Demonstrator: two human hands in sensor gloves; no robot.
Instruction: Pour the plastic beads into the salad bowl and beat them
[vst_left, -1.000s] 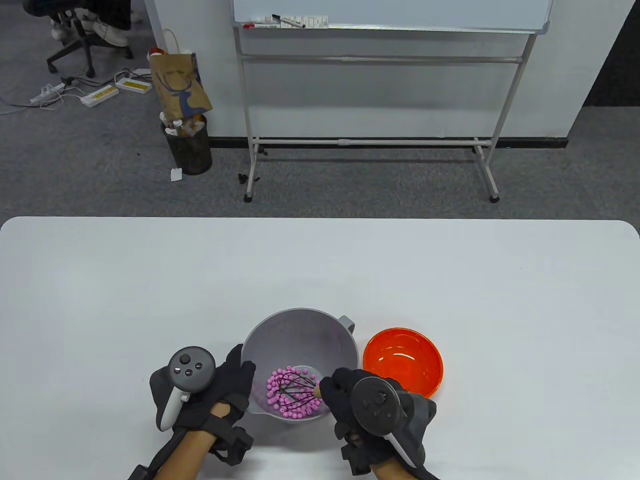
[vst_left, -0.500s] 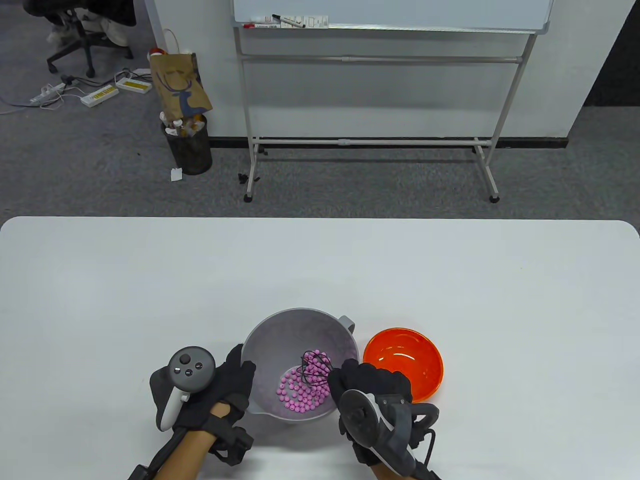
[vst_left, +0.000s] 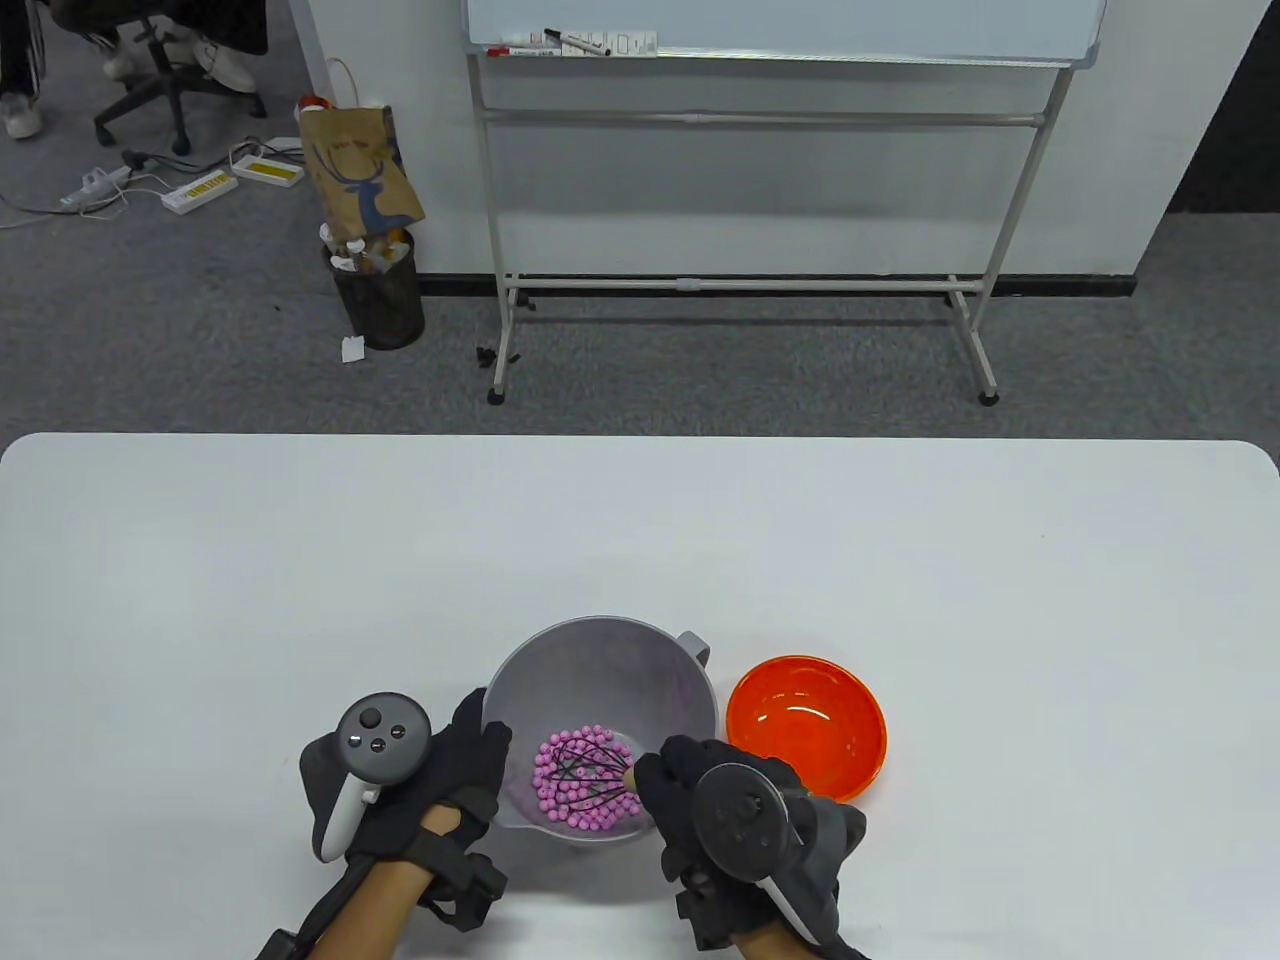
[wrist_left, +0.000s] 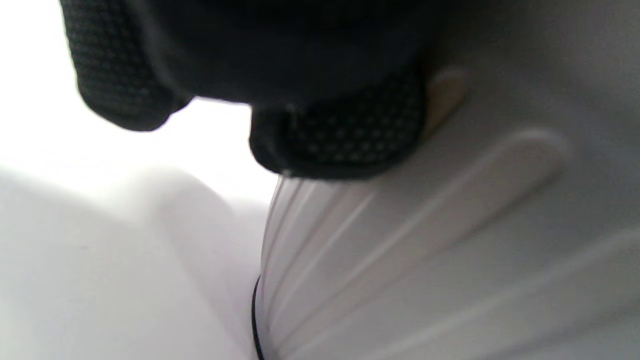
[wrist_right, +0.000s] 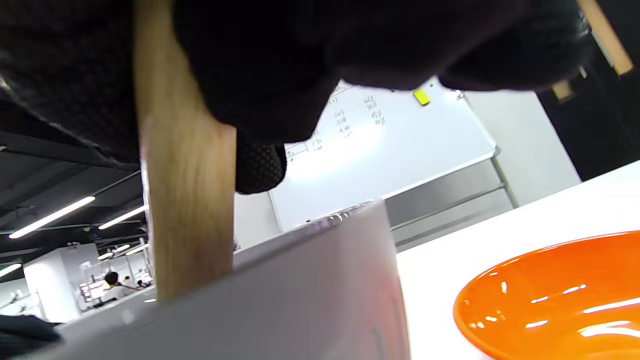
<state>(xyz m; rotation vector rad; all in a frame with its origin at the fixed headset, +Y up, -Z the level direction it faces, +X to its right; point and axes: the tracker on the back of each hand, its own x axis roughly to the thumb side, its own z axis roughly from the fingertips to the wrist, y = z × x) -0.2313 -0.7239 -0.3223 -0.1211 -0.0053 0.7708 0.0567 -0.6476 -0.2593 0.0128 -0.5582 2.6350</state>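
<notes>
A grey salad bowl (vst_left: 600, 660) stands near the table's front edge with pink plastic beads (vst_left: 572, 800) on its bottom. A black wire whisk (vst_left: 590, 772) sits among the beads. My right hand (vst_left: 690, 790) grips its wooden handle (wrist_right: 185, 190), seen close up in the right wrist view above the bowl's rim (wrist_right: 310, 235). My left hand (vst_left: 470, 755) holds the bowl's left wall, and in the left wrist view its fingertips (wrist_left: 345, 135) press on the ribbed outside of the bowl (wrist_left: 450, 250).
An empty orange bowl (vst_left: 806, 722) stands right beside the salad bowl, also in the right wrist view (wrist_right: 550, 295). The white table (vst_left: 640, 540) stretches away behind. A whiteboard stand (vst_left: 740, 280) and a bin (vst_left: 378, 295) are on the floor beyond.
The whisk swung from the bowl's front to its right wall and back to the front left, pushing the beads along. My right hand turned with it. My left hand stayed put.
</notes>
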